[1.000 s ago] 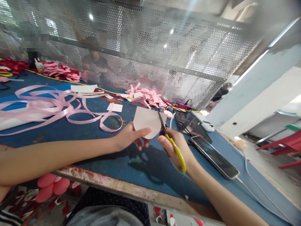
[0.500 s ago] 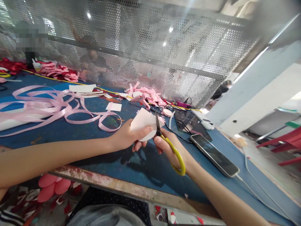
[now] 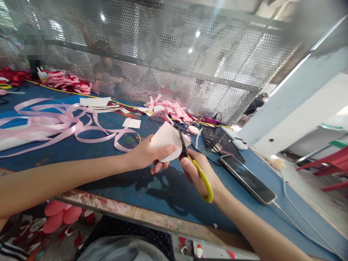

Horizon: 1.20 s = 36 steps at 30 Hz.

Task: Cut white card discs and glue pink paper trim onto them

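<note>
A pale pinkish-white piece of paper (image 3: 165,139), rounded along its lower right side, is pinched in my left hand (image 3: 148,154) above the table. The thumb lies on top and the other fingers are curled underneath. My right hand (image 3: 199,172) is wrapped round the yellow handles of a pair of scissors (image 3: 207,186). Their dark blades lie at the paper's right edge, with a strip of paper showing beyond them. Part of the handle is hidden by the right fingers.
Pink ribbon (image 3: 73,125) lies looped on the blue table (image 3: 108,181) at left. White paper (image 3: 95,101) is stacked behind it. Pink pieces (image 3: 171,108) are heaped by a perforated metal screen (image 3: 163,54). A cabled phone (image 3: 248,179) lies at right, near a tablet (image 3: 221,143).
The paper has shifted slightly up and turned a little in my left hand. My right hand and the scissors have moved only slightly, the blades still against the paper's edge.
</note>
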Motion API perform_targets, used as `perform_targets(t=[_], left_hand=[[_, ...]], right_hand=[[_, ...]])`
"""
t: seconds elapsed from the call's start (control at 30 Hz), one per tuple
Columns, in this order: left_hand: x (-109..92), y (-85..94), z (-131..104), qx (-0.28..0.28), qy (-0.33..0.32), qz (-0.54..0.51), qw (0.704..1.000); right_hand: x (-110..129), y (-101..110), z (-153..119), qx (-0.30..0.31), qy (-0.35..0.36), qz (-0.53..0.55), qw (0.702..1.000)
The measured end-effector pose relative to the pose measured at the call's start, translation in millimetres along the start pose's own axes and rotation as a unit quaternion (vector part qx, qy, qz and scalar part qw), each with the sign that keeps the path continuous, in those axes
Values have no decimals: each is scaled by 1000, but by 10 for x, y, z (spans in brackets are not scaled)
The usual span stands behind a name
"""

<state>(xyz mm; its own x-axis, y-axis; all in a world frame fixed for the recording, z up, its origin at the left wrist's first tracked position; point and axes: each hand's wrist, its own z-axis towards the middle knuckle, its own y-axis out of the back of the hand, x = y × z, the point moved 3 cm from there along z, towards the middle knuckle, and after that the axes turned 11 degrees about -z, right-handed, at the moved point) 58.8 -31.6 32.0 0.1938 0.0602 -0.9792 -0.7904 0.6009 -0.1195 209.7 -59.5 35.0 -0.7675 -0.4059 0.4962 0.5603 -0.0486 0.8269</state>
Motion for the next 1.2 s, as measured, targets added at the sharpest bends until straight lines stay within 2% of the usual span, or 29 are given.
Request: perform_targets(t=[0.13, 0.27, 0.4, 0.53, 0.8, 1.03, 1.1, 1.2], left_hand=[[-3, -9, -10, 6, 5, -1, 1000], [-27, -22, -9, 42, 14, -6, 999], [-55, -25, -6, 52, 27, -10, 998], [-71, -33, -4, 60, 35, -16, 997], [-93, -11, -18, 64, 59, -1, 996], [-116, 74, -3, 83, 78, 29, 993], [-109, 83, 6, 58, 69, 27, 996], [-94, 88, 2, -52, -7, 2, 999]], right_hand=[[12, -1, -2, -2, 9, 7, 1000], [56, 45, 11, -3, 43, 9, 999], [91, 77, 19, -2, 74, 26, 997], [86, 80, 21, -7, 71, 7, 997], [-4, 78, 49, 24, 73, -17, 997], [-10, 128, 43, 6, 25, -73, 997], [19, 127, 34, -11, 9, -70, 997], [43, 103, 13, -39, -13, -22, 999]])
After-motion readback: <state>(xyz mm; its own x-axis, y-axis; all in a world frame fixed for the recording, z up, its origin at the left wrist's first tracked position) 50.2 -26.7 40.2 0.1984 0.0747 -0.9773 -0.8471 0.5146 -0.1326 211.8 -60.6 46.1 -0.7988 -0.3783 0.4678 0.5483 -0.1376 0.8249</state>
